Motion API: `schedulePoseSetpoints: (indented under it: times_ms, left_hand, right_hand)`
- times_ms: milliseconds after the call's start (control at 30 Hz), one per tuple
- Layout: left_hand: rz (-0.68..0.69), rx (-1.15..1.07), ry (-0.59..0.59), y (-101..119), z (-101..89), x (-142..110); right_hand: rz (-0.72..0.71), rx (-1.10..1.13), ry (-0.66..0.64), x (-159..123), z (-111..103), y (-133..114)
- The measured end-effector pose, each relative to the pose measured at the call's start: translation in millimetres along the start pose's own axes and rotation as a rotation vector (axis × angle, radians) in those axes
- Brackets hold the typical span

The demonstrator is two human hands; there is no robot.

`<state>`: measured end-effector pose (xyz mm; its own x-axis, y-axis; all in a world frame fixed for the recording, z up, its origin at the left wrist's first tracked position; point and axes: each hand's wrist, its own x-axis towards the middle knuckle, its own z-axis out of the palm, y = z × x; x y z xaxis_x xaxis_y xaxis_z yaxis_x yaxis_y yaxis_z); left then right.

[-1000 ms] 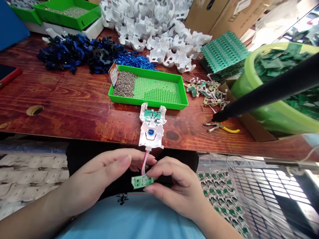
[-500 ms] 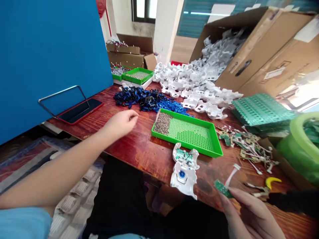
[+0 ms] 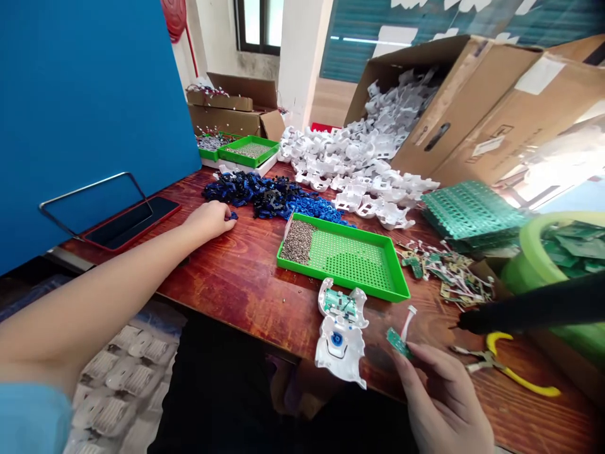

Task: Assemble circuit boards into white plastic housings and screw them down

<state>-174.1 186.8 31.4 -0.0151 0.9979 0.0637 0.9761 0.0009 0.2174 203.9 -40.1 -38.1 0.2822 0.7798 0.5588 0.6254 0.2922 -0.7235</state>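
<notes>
My left hand (image 3: pixel 210 219) is stretched out to the pile of blue and black plastic parts (image 3: pixel 265 195), fingers curled on a small blue piece at the pile's near edge. My right hand (image 3: pixel 442 397) sits at the table's front edge and pinches a small green circuit board (image 3: pixel 397 342) with a red and white wire tail. Just left of it a white plastic housing (image 3: pixel 341 328) lies flat on the wooden table (image 3: pixel 227 277), with a green board and a blue button fitted in it.
A green tray (image 3: pixel 345 257) holds small screws at its left end. Behind it lie a heap of white housings (image 3: pixel 359 170) spilling from a cardboard box, stacked green panels (image 3: pixel 472 211), loose wired boards (image 3: pixel 449 274), a green tub (image 3: pixel 558 265), yellow-handled cutters (image 3: pixel 513 366) and a phone (image 3: pixel 127 217).
My left hand has reached further left and down onto the edge of the blue parts pile. My right hand with the small board has shifted slightly left, near the white housing.
</notes>
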Motion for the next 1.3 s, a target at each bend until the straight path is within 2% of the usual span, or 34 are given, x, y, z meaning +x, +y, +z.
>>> schedulePoseSetpoints:
  times_ms: [100, 233, 300, 367, 433, 500, 633, 767, 833, 900, 1033, 1100, 1200, 1233, 1300]
  left_hand:
    - [0.008, -0.097, -0.017, 5.5, -7.3, -32.8]
    - [0.077, -0.310, -0.047, 33.1, -16.0, -104.0]
    - [0.154, -0.429, -0.100, 53.3, -16.4, -142.9]
    - [0.248, -0.620, -0.162, 73.4, -13.3, -176.7]
    - [0.419, -0.687, -0.119, 90.7, -7.9, -201.7]
    - [0.568, -0.743, -0.075, 103.9, -2.1, -216.9]
    - [0.763, -0.882, -0.024, 117.8, 6.1, -225.9]
    - [0.992, -0.836, -0.001, 117.3, 12.7, -222.9]
    - [1.043, -0.815, 0.021, 114.1, 17.0, -221.8]
    - [1.014, -0.830, 0.027, 111.3, 21.1, -222.0]
    - [0.979, -0.955, -0.043, 114.1, 26.5, -223.8]
    - [0.843, -1.145, -0.072, 119.5, 28.0, -223.6]
    - [0.533, -1.389, -0.143, 126.5, 28.5, -220.9]
    - [0.499, -1.385, -0.202, 127.4, 28.1, -219.6]
    - [0.548, -1.288, -0.299, 126.5, 26.3, -217.1]
  right_hand:
    - [0.031, 0.059, 0.023, -1.6, -0.7, -5.6]
    - [-0.003, 0.194, 0.045, -1.7, 0.7, -36.7]
    - [-0.056, 0.303, -0.059, -1.7, 3.7, -57.5]
    - [-0.105, 0.411, -0.232, -2.2, 8.8, -75.7]
    - [-0.123, 0.492, -0.376, -4.1, 14.6, -87.8]
    - [-0.080, 0.554, -0.434, -7.9, 19.0, -93.0]
    - [0.066, 0.686, -0.442, -19.4, 19.4, -91.2]
    - [0.194, 0.911, -0.492, -28.2, 16.4, -88.1]
    - [0.239, 1.016, -0.504, -29.8, 16.6, -87.9]
    - [0.274, 1.089, -0.486, -30.2, 17.4, -88.4]
    - [0.271, 1.119, -0.461, -29.9, 19.5, -90.8]
    - [0.283, 1.126, -0.466, -29.8, 21.0, -92.0]
    - [0.336, 1.182, -0.488, -29.7, 23.2, -93.0]
    - [0.350, 1.194, -0.496, -29.7, 23.5, -93.0]
    - [0.359, 1.183, -0.505, -29.6, 23.2, -93.0]
